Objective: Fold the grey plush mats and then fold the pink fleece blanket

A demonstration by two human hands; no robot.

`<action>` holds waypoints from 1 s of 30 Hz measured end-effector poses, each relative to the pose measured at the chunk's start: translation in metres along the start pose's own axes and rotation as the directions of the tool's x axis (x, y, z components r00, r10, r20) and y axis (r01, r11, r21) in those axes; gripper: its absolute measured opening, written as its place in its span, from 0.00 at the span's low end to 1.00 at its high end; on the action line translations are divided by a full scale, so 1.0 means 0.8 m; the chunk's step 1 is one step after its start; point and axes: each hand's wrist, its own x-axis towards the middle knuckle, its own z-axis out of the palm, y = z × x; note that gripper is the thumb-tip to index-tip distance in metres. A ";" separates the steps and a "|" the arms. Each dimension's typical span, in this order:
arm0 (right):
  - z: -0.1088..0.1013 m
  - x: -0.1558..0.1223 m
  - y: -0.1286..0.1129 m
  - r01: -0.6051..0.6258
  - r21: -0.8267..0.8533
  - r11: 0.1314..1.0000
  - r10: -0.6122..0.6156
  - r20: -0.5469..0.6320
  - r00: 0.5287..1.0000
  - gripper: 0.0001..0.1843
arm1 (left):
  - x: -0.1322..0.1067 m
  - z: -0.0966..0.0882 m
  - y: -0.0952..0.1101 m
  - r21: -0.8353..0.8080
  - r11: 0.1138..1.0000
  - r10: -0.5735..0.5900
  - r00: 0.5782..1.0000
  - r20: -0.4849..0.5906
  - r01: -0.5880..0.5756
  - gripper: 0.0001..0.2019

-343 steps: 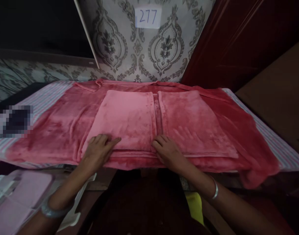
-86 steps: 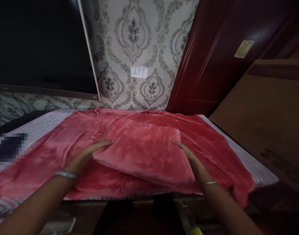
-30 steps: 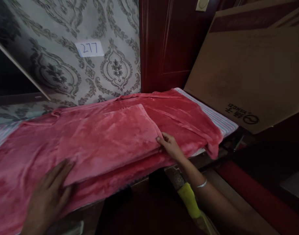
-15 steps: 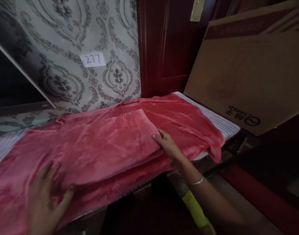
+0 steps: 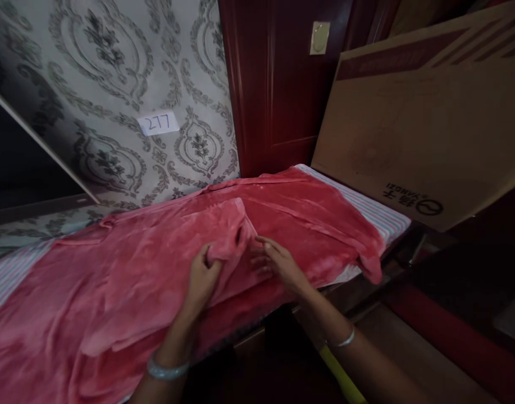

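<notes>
A soft red plush fleece cloth [image 5: 168, 269] is spread along a narrow surface, with one part folded over on top. My left hand [image 5: 202, 280] grips the folded part near its right edge and lifts a bunched bit of it between thumb and fingers. Just to the right, my right hand [image 5: 278, 264] is beside that edge with its fingers apart; they are slightly blurred, and whether they touch the cloth is hard to see. Beneath the fleece lies a striped sheet [image 5: 387, 219], showing at both ends.
A large cardboard box [image 5: 413, 129] leans at the right, by a dark red door [image 5: 278, 84]. Patterned wallpaper [image 5: 114, 84] with a paper label [image 5: 158, 123] reading 277 is behind. A dark screen [image 5: 21, 157] stands at the left. Something yellow-green [image 5: 341, 376] shows below my right arm.
My left hand has moved right from the cloth's left part and now lifts its folded edge. My right hand has let go of that edge and opened. The view has tilted up slightly.
</notes>
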 end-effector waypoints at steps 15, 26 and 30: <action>0.013 0.073 -0.006 0.587 -0.497 0.639 -0.562 0.220 0.797 0.22 | -0.016 -0.010 -0.030 -0.332 0.932 -0.160 0.987 -0.022 0.143 0.25; -0.001 0.087 0.009 0.768 -0.517 0.378 -0.529 0.561 0.637 0.15 | -0.024 -0.010 -0.034 -0.212 0.970 -0.128 0.991 -0.041 0.116 0.19; -0.002 0.087 0.009 0.743 -0.484 0.463 -0.519 0.531 0.670 0.18 | -0.027 -0.009 -0.041 -0.136 0.990 -0.027 0.999 -0.020 0.024 0.17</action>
